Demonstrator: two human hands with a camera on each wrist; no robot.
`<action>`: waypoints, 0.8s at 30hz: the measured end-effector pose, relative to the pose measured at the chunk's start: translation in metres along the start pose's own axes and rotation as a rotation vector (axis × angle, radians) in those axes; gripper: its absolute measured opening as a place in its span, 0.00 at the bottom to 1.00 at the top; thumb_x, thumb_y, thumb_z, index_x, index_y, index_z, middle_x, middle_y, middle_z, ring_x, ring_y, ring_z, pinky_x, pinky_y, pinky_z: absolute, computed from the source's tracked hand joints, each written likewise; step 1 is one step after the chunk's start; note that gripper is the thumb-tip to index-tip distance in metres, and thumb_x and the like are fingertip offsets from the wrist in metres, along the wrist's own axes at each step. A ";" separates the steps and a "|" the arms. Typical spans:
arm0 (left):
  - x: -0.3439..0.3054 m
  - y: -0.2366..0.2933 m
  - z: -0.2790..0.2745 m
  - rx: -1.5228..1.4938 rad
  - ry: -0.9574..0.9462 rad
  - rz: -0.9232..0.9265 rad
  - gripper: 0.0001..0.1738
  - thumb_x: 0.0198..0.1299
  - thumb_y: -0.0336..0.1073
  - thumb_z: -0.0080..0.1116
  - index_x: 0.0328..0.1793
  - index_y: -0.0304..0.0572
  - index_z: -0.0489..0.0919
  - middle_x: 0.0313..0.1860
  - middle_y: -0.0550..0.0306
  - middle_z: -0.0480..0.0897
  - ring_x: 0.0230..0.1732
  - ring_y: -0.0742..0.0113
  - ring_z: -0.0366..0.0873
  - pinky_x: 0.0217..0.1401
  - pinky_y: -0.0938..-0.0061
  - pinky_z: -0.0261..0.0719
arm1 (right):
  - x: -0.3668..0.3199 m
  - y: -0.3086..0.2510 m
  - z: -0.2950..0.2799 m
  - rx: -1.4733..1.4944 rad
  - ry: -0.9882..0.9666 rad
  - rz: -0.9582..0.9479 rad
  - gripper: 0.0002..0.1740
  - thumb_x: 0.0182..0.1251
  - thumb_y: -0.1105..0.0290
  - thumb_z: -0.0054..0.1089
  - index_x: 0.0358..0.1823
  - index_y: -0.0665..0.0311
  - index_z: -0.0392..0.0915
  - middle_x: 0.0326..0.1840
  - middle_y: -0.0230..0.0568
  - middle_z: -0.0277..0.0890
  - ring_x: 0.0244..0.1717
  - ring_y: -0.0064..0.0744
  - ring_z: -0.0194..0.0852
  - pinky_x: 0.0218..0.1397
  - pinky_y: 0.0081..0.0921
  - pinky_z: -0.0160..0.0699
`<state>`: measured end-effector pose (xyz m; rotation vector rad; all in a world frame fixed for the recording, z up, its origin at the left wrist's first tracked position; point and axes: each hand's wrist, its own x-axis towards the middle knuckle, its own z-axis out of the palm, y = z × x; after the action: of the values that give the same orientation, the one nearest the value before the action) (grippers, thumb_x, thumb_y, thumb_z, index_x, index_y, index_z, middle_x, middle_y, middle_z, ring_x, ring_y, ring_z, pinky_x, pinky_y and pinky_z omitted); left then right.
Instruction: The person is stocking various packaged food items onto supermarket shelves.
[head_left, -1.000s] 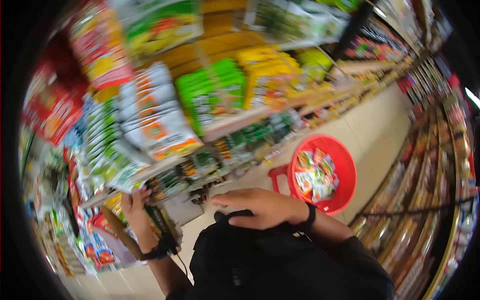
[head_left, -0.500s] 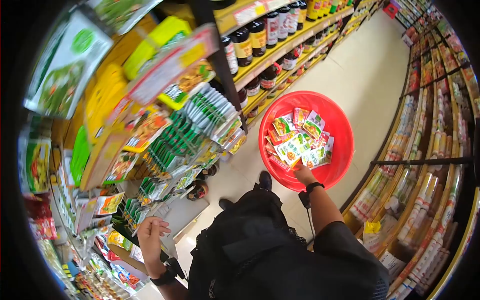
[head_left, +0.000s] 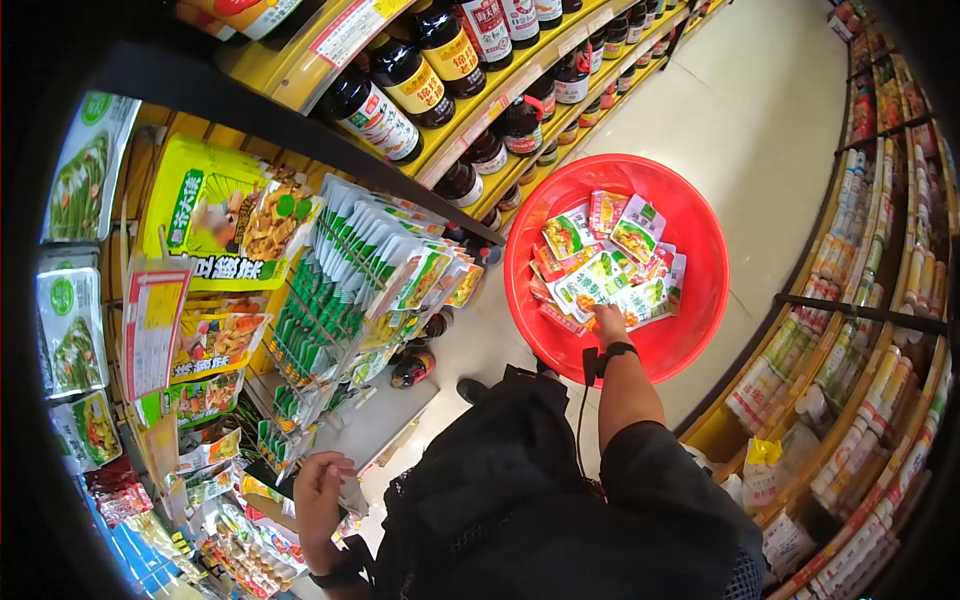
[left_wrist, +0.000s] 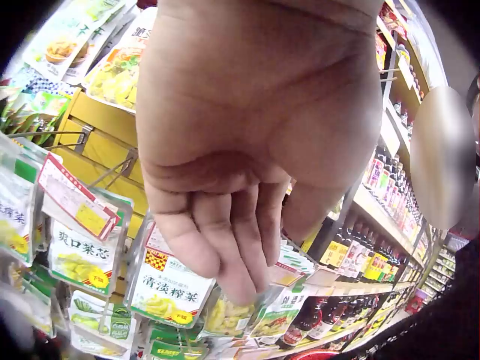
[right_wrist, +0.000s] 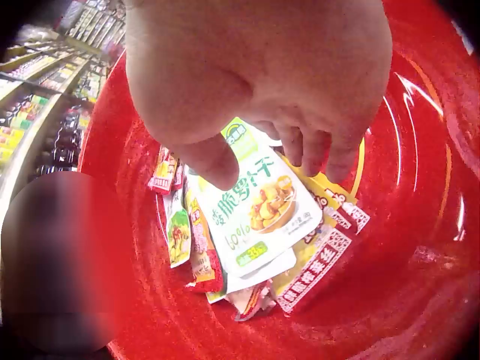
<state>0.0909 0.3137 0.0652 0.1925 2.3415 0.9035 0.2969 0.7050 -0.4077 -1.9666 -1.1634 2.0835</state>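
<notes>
My right hand (head_left: 610,326) reaches down into a red basin (head_left: 700,325) on the floor. In the right wrist view, its thumb and fingers pinch the upper end of a white-and-green pouch of dried radish (right_wrist: 262,206). Beneath that pouch lie several other food packets (right_wrist: 311,266), white, yellow and red. My left hand (head_left: 320,495) hangs low beside the shelf with its fingers loosely curled, holding nothing. Hanging pickle pouches (left_wrist: 172,289) show behind its fingers in the left wrist view.
On the left stands a rack of hanging pouches (head_left: 325,290) with a price card (head_left: 152,325). Dark sauce bottles (head_left: 420,75) line the yellow shelves ahead. Along the right runs a shelf of packaged goods (head_left: 850,400), with tiled floor (head_left: 740,110) between.
My right hand has moved from in front of my body down into the basin. The left hand has come away from the shelf pouches. The head view has swung toward the basin and bottles.
</notes>
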 end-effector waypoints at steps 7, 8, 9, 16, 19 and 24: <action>0.003 0.010 0.012 -0.052 -0.013 -0.033 0.09 0.72 0.29 0.50 0.53 0.36 0.79 0.43 0.56 0.85 0.44 0.70 0.83 0.48 0.76 0.76 | 0.017 -0.013 0.015 0.354 0.127 0.035 0.14 0.60 0.68 0.64 0.45 0.66 0.75 0.31 0.35 0.72 0.25 0.23 0.65 0.23 0.24 0.60; 0.003 0.012 0.013 -0.063 -0.021 -0.028 0.09 0.73 0.29 0.50 0.53 0.36 0.78 0.44 0.56 0.85 0.44 0.70 0.83 0.48 0.75 0.76 | 0.016 -0.016 0.018 0.430 0.080 0.010 0.09 0.63 0.68 0.62 0.41 0.62 0.74 0.29 0.31 0.69 0.23 0.21 0.62 0.21 0.22 0.57; 0.005 0.013 0.014 -0.068 -0.031 -0.025 0.09 0.73 0.29 0.50 0.53 0.36 0.78 0.43 0.56 0.85 0.44 0.69 0.83 0.49 0.75 0.76 | 0.014 -0.022 0.019 0.506 0.034 -0.014 0.06 0.65 0.68 0.61 0.37 0.58 0.73 0.26 0.28 0.66 0.20 0.18 0.59 0.20 0.20 0.54; 0.010 0.016 0.021 -0.086 -0.054 -0.016 0.09 0.73 0.29 0.50 0.54 0.33 0.77 0.43 0.54 0.84 0.44 0.68 0.82 0.53 0.73 0.77 | 0.021 -0.051 0.036 0.464 -0.128 0.064 0.06 0.68 0.68 0.56 0.34 0.51 0.68 0.21 0.20 0.59 0.19 0.16 0.57 0.26 0.23 0.59; 0.009 0.017 0.024 -0.097 -0.050 -0.015 0.10 0.73 0.29 0.50 0.54 0.32 0.77 0.43 0.53 0.84 0.44 0.67 0.82 0.53 0.73 0.78 | 0.020 -0.055 0.046 0.469 -0.052 0.065 0.04 0.69 0.68 0.55 0.43 0.52 0.71 0.30 0.25 0.67 0.28 0.21 0.66 0.35 0.29 0.70; 0.007 0.022 0.025 -0.064 -0.048 -0.054 0.10 0.74 0.30 0.51 0.54 0.32 0.78 0.43 0.53 0.85 0.45 0.67 0.82 0.53 0.72 0.78 | 0.025 -0.054 0.056 0.583 0.022 -0.003 0.11 0.69 0.68 0.57 0.51 0.58 0.72 0.50 0.38 0.75 0.47 0.36 0.80 0.43 0.30 0.79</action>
<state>0.0985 0.3468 0.0612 0.1234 2.2589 0.9361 0.2198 0.7295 -0.4045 -1.6907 -0.4643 2.0737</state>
